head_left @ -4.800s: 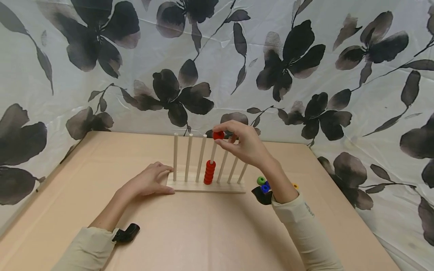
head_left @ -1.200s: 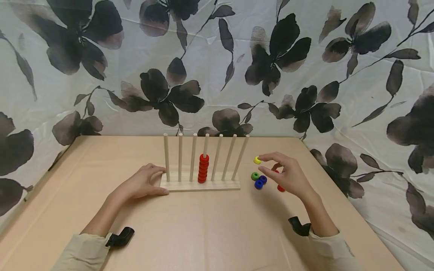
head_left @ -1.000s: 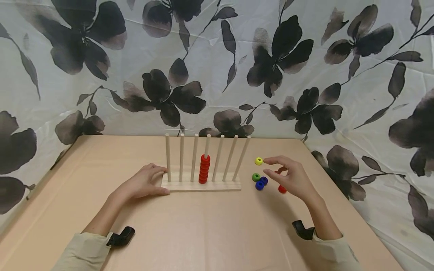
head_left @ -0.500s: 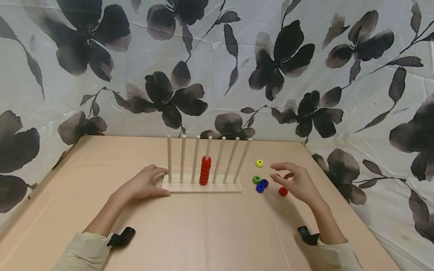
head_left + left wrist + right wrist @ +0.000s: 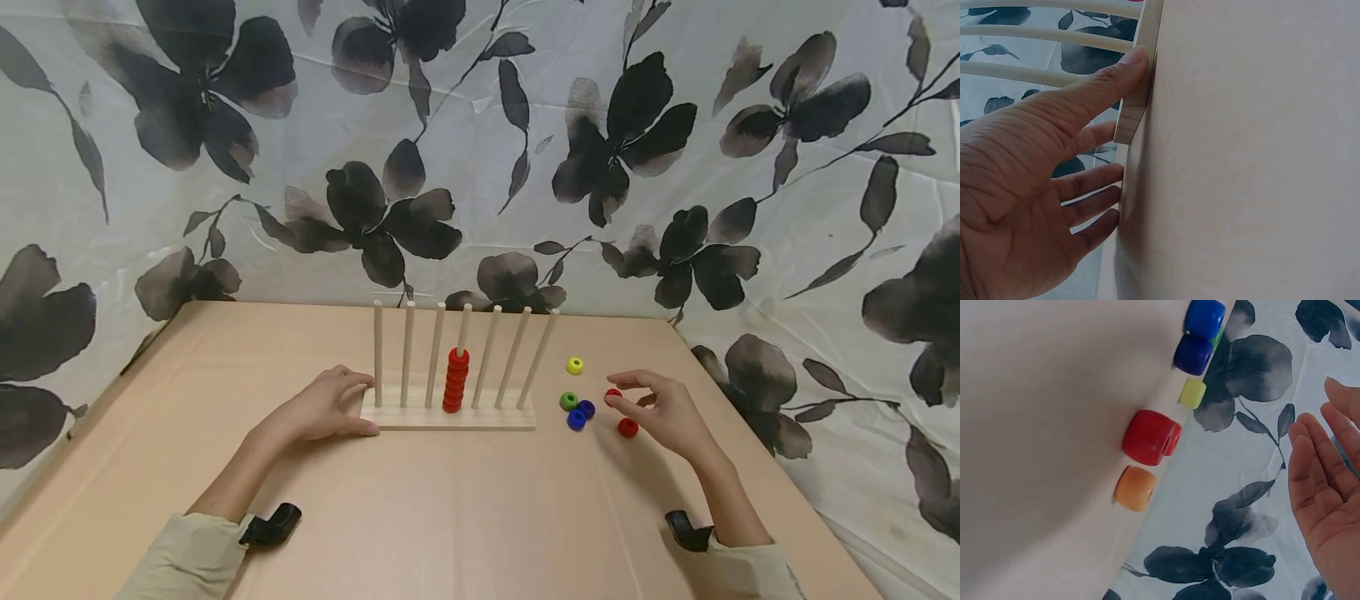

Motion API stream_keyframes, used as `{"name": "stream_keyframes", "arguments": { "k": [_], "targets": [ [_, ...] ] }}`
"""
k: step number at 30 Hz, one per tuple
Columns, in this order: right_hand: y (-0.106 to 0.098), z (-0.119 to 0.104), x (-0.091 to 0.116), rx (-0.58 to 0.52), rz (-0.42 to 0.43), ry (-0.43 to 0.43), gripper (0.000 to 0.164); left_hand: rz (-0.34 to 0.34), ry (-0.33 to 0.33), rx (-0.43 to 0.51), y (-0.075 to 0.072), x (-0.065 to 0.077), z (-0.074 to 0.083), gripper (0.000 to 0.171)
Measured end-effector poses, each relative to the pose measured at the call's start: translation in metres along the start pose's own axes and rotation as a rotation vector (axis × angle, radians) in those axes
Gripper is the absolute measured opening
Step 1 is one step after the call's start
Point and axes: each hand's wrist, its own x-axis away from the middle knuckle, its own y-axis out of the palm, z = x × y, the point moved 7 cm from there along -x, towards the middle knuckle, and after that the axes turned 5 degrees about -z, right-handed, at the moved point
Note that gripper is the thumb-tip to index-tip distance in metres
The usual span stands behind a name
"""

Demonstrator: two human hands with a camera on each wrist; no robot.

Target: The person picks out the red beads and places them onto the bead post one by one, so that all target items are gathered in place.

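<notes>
My left hand (image 5: pixel 318 408) pinches the left end of a wooden peg stand (image 5: pixel 420 419), thumb on the front edge in the left wrist view and index finger behind. A stack of red beads (image 5: pixel 456 383) fills much of the middle peg; the other pegs are bare. My right hand (image 5: pixel 663 417) hovers right of the stand, thumb and index finger apart, holding nothing. By its fingertips lies a red bead (image 5: pixel 612 392), partly covered in the head view, and another red bead (image 5: pixel 627 427) sits below the hand. In the right wrist view its fingers are relaxed.
Between stand and right hand lie a green bead (image 5: pixel 569 402) and two blue beads (image 5: pixel 576 419); a yellow bead (image 5: pixel 574 366) is farther back. The right wrist view adds an orange bead (image 5: pixel 1135 489). A floral cloth (image 5: pixel 510 167) hangs behind the table.
The right hand has let go of a red bead on the middle peg, making that stack taller. It then moved from near the yellow bead toward the loose red ones. My left hand stayed put.
</notes>
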Motion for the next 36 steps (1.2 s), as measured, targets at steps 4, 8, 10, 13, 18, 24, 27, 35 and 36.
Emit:
{"name": "stream_keyframes", "arguments": {
  "k": [4,8,10,13,18,24,27,35,36],
  "targets": [
    [0.001,0.007,0.002,-0.004,-0.008,0.013,0.034,0.001,0.001,-0.001,0.000,0.000,0.000,0.078],
    [0.001,0.013,0.003,-0.005,-0.017,0.027,0.035,-0.004,-0.005,0.002,0.000,0.000,-0.001,0.078],
    [0.002,0.016,0.003,-0.004,-0.021,0.029,0.035,-0.007,-0.005,0.002,0.000,0.000,-0.001,0.078],
    [0.003,0.020,0.004,-0.016,-0.033,0.034,0.035,-0.011,-0.007,0.002,0.000,0.001,-0.002,0.079],
    [0.005,0.028,0.005,-0.022,-0.063,0.048,0.036,-0.008,0.000,0.001,0.000,0.000,-0.001,0.079],
    [0.006,0.037,0.005,-0.011,-0.080,0.058,0.034,0.002,0.004,-0.006,-0.001,-0.001,0.001,0.080],
    [0.007,0.041,0.005,-0.012,-0.086,0.074,0.034,0.003,0.005,-0.007,-0.002,-0.001,0.001,0.080],
    [0.008,0.049,0.007,-0.021,-0.094,0.104,0.036,0.011,0.011,-0.014,-0.001,-0.003,-0.001,0.080],
    [0.008,0.050,0.008,-0.020,-0.098,0.106,0.035,0.011,0.011,-0.011,-0.001,-0.003,-0.001,0.079]
  ]
}}
